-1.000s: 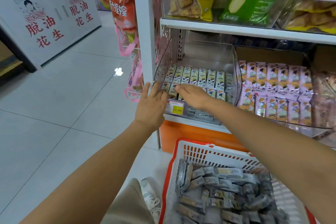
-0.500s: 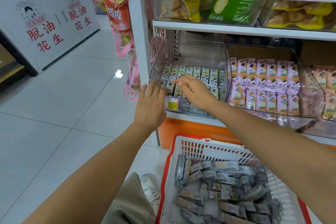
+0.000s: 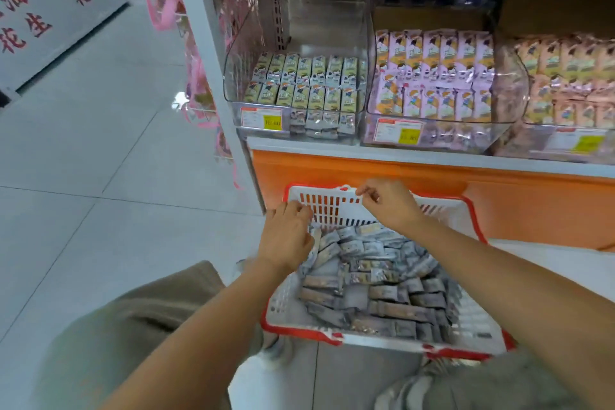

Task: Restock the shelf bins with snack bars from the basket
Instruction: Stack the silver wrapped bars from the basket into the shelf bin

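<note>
A white basket with a red rim point(image 3: 301, 331) stands on the floor below the shelf, holding several grey-wrapped snack bars point(image 3: 376, 276). My left hand point(image 3: 288, 233) hangs over the basket's far left corner, fingers curled down onto the bars; I cannot tell whether it grips one. My right hand point(image 3: 389, 203) hovers over the basket's far wall, fingers loosely bent with nothing seen in them. Above, the clear left shelf bin point(image 3: 238, 76) holds neat rows of green-and-white snack bars point(image 3: 306, 80).
A bin of pink-wrapped bars point(image 3: 432, 76) and a bin of peach-wrapped bars point(image 3: 565, 76) stand to the right. An orange base panel point(image 3: 366, 173) runs under the shelf. Pink packets point(image 3: 196, 76) hang off the shelf post. My knee point(image 3: 133, 326) is at the lower left.
Both hands have left the left shelf bin and come down to the basket. The view has tilted downward, so the basket fills the lower middle.
</note>
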Demonstrator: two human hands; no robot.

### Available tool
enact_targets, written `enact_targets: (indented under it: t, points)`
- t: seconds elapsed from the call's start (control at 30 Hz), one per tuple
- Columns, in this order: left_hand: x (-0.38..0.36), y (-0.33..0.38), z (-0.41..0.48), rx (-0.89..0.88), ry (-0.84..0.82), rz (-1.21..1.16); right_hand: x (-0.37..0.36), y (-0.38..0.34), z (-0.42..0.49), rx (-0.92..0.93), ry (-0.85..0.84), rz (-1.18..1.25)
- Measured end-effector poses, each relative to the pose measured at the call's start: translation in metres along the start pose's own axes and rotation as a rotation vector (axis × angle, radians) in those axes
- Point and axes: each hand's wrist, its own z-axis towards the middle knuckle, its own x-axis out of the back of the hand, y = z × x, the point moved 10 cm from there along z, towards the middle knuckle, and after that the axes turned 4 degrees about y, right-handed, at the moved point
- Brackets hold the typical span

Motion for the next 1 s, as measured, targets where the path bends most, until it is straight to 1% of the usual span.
enact_targets:
  t: [0.1,0.17,0.23,0.3,0.37,0.43,0.5,0.67,0.77,0.83,0.93,1.0]
  points:
    - [-0.051,0.027,0.0,-0.055,-0.166,-0.023,-0.044,0.083,-0.027,-0.237,-0.228,-0.151]
    - [-0.085,0.045,0.003,-0.08,-0.262,-0.024,-0.066,0.132,-0.053,-0.363,-0.361,-0.252]
    - [-0.116,0.062,0.009,-0.112,-0.347,-0.03,-0.082,0.169,-0.08,-0.438,-0.435,-0.292]
    - [-0.143,0.076,0.017,-0.134,-0.411,-0.031,-0.098,0.195,-0.105,-0.489,-0.469,-0.292]
    - [-0.167,0.086,0.027,-0.14,-0.463,-0.031,-0.111,0.21,-0.123,-0.518,-0.463,-0.295]
    - [-0.187,0.095,0.037,-0.137,-0.493,-0.042,-0.123,0.219,-0.129,-0.489,-0.433,-0.344]
    - [-0.202,0.103,0.048,-0.14,-0.502,-0.038,-0.13,0.224,-0.126,-0.443,-0.385,-0.373]
    - [-0.23,0.123,0.075,-0.157,-0.502,0.005,-0.139,0.23,-0.123,-0.442,-0.338,-0.423]
    - [-0.246,0.128,0.09,-0.101,-0.536,-0.03,-0.135,0.228,-0.124,-0.416,-0.28,-0.455]
    - [-0.249,0.127,0.097,-0.053,-0.509,-0.081,-0.133,0.228,-0.125,-0.408,-0.253,-0.448]
    - [-0.243,0.127,0.102,-0.09,-0.417,-0.082,-0.132,0.227,-0.125,-0.393,-0.233,-0.451]
    - [-0.241,0.126,0.098,-0.084,-0.411,-0.148,-0.132,0.227,-0.126,-0.394,-0.242,-0.452]
